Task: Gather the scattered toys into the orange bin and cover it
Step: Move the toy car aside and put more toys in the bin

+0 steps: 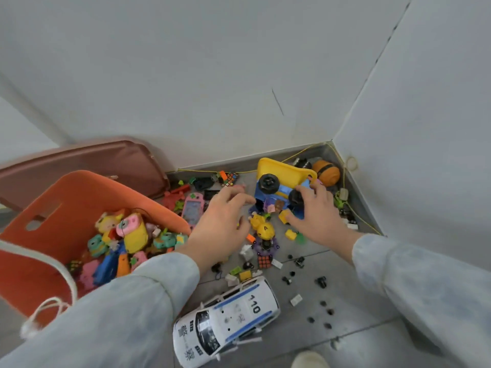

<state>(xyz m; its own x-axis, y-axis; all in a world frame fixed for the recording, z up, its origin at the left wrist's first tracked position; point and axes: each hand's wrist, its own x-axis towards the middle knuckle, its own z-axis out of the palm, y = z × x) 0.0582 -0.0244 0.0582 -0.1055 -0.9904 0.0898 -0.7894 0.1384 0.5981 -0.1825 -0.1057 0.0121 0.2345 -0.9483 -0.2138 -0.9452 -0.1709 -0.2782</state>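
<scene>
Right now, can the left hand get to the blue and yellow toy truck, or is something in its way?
Probably yes. The left hand is open, its fingertips almost at the toy truck; only small loose toys lie beneath.

A: What is the orange bin (pixel 79 197) on the left made of?
B: Soft, matt cloth, it seems.
A: And the toys?
B: The far truck (pixel 281 171) and near police car (pixel 239 312) are smooth, glossy plastic. The grey floor (pixel 358 301) looks matt.
</scene>
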